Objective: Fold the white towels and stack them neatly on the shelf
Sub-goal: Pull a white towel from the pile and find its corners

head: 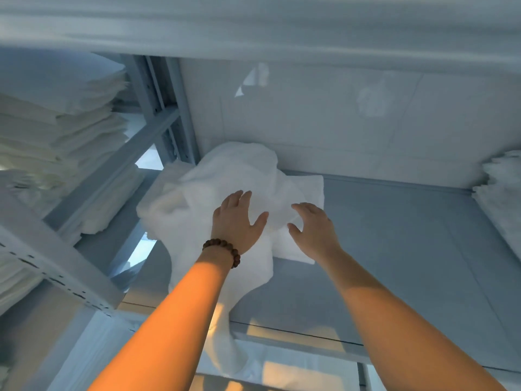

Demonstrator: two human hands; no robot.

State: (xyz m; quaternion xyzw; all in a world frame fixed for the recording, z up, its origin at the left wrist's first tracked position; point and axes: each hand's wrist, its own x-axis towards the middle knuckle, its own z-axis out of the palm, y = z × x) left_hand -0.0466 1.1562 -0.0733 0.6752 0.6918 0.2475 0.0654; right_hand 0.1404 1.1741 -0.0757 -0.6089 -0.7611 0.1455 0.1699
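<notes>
A crumpled white towel lies heaped at the back left of the grey shelf, one end hanging over the shelf's front edge. Under its right side shows a flat folded white towel. My left hand, with a bead bracelet on the wrist, lies flat on the crumpled towel with straight fingers. My right hand hovers just right of it over the towel's edge, fingers spread and slightly bent, holding nothing.
A tall stack of folded white towels fills the neighbouring rack on the left, behind a grey metal upright. More white towels sit at the shelf's right end. Another shelf runs overhead. A tiled wall stands behind.
</notes>
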